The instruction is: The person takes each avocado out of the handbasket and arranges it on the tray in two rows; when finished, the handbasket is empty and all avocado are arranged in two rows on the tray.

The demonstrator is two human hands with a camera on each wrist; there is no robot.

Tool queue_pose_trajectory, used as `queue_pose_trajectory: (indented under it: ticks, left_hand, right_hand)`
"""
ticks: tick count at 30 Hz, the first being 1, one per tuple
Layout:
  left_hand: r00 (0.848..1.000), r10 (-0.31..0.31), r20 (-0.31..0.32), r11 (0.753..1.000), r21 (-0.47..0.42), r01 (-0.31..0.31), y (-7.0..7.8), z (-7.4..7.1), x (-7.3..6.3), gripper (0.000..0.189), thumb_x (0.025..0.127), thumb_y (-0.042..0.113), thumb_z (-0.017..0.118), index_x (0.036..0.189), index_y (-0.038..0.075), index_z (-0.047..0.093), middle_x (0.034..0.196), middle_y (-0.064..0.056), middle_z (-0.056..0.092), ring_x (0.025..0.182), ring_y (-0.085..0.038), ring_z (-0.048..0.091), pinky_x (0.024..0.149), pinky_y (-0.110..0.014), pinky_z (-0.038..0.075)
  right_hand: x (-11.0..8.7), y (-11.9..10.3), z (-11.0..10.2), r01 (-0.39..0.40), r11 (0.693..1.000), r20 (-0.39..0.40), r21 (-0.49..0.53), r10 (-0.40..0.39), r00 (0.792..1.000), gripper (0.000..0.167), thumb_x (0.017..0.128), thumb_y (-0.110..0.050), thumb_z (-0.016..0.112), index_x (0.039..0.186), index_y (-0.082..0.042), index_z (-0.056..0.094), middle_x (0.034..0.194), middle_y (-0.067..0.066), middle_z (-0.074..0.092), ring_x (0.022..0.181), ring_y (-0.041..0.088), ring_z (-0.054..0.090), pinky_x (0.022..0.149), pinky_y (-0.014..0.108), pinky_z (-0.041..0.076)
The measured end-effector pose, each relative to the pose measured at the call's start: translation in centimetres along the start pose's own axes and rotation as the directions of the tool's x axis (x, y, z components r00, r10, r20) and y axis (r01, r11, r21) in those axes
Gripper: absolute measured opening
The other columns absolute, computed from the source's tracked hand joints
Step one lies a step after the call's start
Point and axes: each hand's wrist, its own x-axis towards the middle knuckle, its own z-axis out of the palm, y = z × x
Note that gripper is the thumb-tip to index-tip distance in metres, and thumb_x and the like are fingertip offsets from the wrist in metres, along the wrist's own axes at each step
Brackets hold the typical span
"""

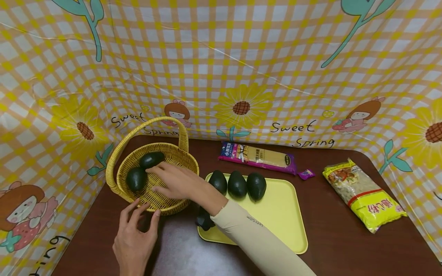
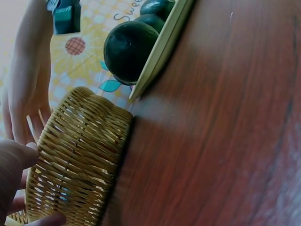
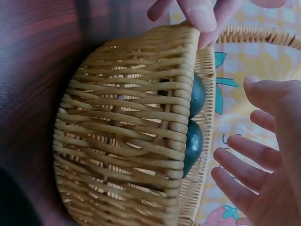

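Inside the yellow wicker basket (image 1: 159,209) lie two dark green avocados, one at the back (image 1: 152,159) and one at the left (image 1: 136,179). My right hand (image 1: 176,179) hovers over the basket beside them, fingers spread and nothing held; in the right wrist view this hand (image 3: 263,155) is apart from the rim. At the basket's near rim, my left hand (image 1: 136,237) touches the wicker with relaxed fingertips. Three more avocados (image 1: 237,184) stand in a row on the yellow tray (image 1: 276,218); my right forearm hides part of the tray's left side.
Behind the tray lies a purple-edged pack of noodles (image 1: 259,156), with a small purple packet (image 1: 305,174) beside it. A yellow bag of pasta (image 1: 364,195) lies at the right. The basket's arched handle (image 1: 129,136) rises at its back left. Patterned cloth encloses the table.
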Motion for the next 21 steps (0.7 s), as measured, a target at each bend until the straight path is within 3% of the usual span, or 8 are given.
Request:
queue_pose_trajectory:
  ticks: [6, 12, 21]
  left_hand:
    - [1.0, 0.003, 0.001, 1.0, -0.002, -0.003, -0.1, 0.1, 0.0, 0.037, 0.091, 0.033, 0.09, 0.119, 0.012, 0.082, 0.141, -0.008, 0.067, 0.085, -0.032, 0.078, 0.048, -0.046, 0.054]
    - [1.0, 0.007, -0.007, 1.0, 0.008, -0.007, -0.2, 0.0, 0.2, 0.037, 0.091, 0.034, 0.09, 0.119, 0.011, 0.082, 0.14, -0.008, 0.067, 0.085, -0.031, 0.078, 0.047, -0.044, 0.054]
    - [1.0, 0.006, 0.006, 1.0, 0.021, -0.006, -0.2, 0.2, 0.1, 0.037, 0.092, 0.034, 0.09, 0.119, 0.011, 0.081, 0.142, -0.007, 0.066, 0.084, -0.03, 0.078, 0.048, -0.045, 0.054]
  right_hand:
    - [2.4, -0.1, 0.1, -0.019, 1.0, 0.118, 0.01, 0.017, 0.993, 0.062, 0.11, -0.046, 0.061, 0.165, -0.022, 0.045, 0.161, 0.007, 0.052, 0.134, 0.02, 0.063, 0.104, 0.034, 0.056]
    - [5.0, -0.5, -0.1, -0.019, 1.0, 0.231, 0.005, 0.018, 0.973, 0.064, 0.111, -0.044, 0.06, 0.168, -0.024, 0.039, 0.167, 0.01, 0.044, 0.132, 0.018, 0.065, 0.109, 0.032, 0.054]
    - [7.3, -0.6, 0.7, -0.13, 0.991, 0.337, -0.01, 0.126, 0.933, 0.068, 0.11, -0.049, 0.059, 0.171, -0.037, 0.031, 0.176, 0.003, 0.03, 0.147, 0.02, 0.054, 0.115, 0.038, 0.05]
